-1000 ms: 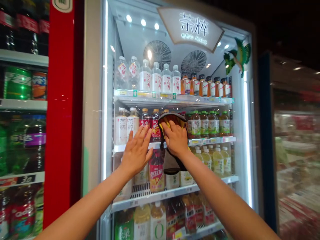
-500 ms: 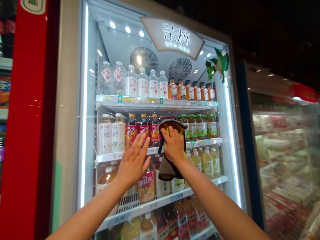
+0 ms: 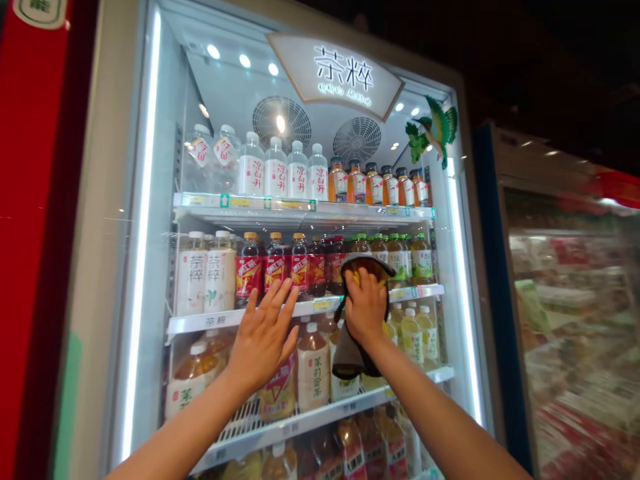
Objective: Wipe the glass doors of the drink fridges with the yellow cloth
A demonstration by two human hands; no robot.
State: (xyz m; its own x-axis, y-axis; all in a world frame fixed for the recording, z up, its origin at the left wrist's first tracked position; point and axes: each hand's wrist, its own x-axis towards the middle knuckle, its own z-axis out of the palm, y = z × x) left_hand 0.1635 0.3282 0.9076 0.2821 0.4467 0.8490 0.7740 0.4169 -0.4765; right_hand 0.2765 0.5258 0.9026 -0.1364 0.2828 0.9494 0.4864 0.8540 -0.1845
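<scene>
My left hand [image 3: 265, 337] lies flat with its fingers stretched out, at the glass door [image 3: 320, 223] of a lit drinks fridge. It holds nothing. To its right, my right hand [image 3: 367, 307] has a grey and black cloth [image 3: 350, 357] with a bit of yellow under its fingers, against the same glass. The lower part of the cloth hangs loose below the palm. Behind the glass, red-labelled tea bottles [image 3: 275, 263] stand near my left fingertips, and green-capped bottles [image 3: 421, 260] stand just right of the cloth.
Clear water bottles [image 3: 276, 170] and small amber bottles [image 3: 374, 185] line the top shelf. An illuminated sign [image 3: 345, 77] and a bird decoration [image 3: 437, 130] are at the fridge's top. A red panel [image 3: 30, 200] borders the left; another glass-fronted cooler [image 3: 570, 300] stands right.
My right hand has slid the cloth to the right and slightly down across the glass. My left hand stays flat, a little lower in view. The view has shifted slightly.
</scene>
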